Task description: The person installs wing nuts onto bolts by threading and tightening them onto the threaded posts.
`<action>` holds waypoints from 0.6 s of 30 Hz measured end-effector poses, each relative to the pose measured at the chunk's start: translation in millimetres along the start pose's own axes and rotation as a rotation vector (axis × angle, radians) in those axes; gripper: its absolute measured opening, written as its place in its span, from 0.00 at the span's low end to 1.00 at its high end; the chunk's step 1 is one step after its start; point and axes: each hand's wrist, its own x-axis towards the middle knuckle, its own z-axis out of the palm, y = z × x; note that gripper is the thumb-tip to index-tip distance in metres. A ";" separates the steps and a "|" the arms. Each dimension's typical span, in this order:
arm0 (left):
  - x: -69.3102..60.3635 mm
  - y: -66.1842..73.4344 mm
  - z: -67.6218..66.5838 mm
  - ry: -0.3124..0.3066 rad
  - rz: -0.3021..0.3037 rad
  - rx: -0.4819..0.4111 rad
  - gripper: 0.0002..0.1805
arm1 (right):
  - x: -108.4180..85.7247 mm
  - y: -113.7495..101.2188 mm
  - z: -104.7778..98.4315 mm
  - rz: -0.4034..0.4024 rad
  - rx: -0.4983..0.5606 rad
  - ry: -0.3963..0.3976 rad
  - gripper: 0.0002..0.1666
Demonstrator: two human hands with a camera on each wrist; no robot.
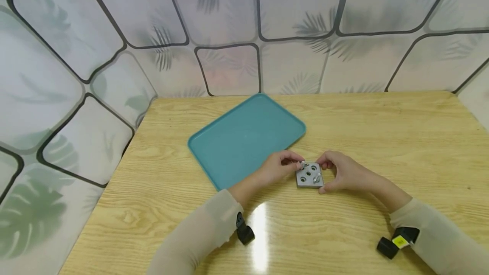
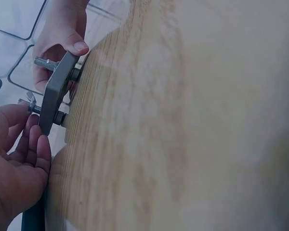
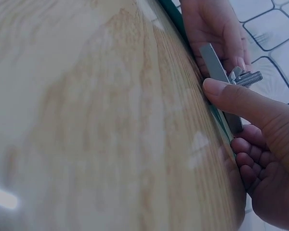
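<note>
A square grey metal plate [image 1: 308, 173] with several holes is held just above the table, a bolt through each of two opposite corners. My right hand [image 1: 345, 173] grips the plate by its right side, thumb on the near edge and fingers on the far edge. At the far left corner my left hand [image 1: 276, 168] pinches a wing nut [image 2: 31, 99] on the threaded end of one bolt. The other bolt [image 2: 45, 63] stands out bare near the right hand. Bolt heads [image 2: 60, 118] show on the plate's underside in the left wrist view.
A teal tray [image 1: 248, 139] lies at an angle on the wooden table [image 1: 382, 139], its right corner just behind the hands. A patterned curtain or wall covering [image 1: 229, 71] rises behind the table and on the left. Black wrist cameras [image 1: 245, 233] sit on both sleeves.
</note>
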 end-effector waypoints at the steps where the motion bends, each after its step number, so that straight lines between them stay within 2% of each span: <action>1: 0.0 0.1 0.0 0.010 -0.003 -0.006 0.11 | -0.1 -0.1 0.0 0.001 -0.001 0.000 0.37; 8: -0.6 0.4 -0.5 0.080 -0.017 -0.033 0.06 | -0.1 -0.6 -0.7 0.003 0.009 -0.009 0.38; 13: -0.4 0.7 -1.0 0.053 0.011 -0.015 0.10 | 0.2 -0.4 -0.4 -0.001 0.004 -0.007 0.38; 18: -0.3 0.2 -0.2 -0.008 0.006 -0.027 0.13 | 0.3 1.5 0.6 -0.011 0.005 0.001 0.37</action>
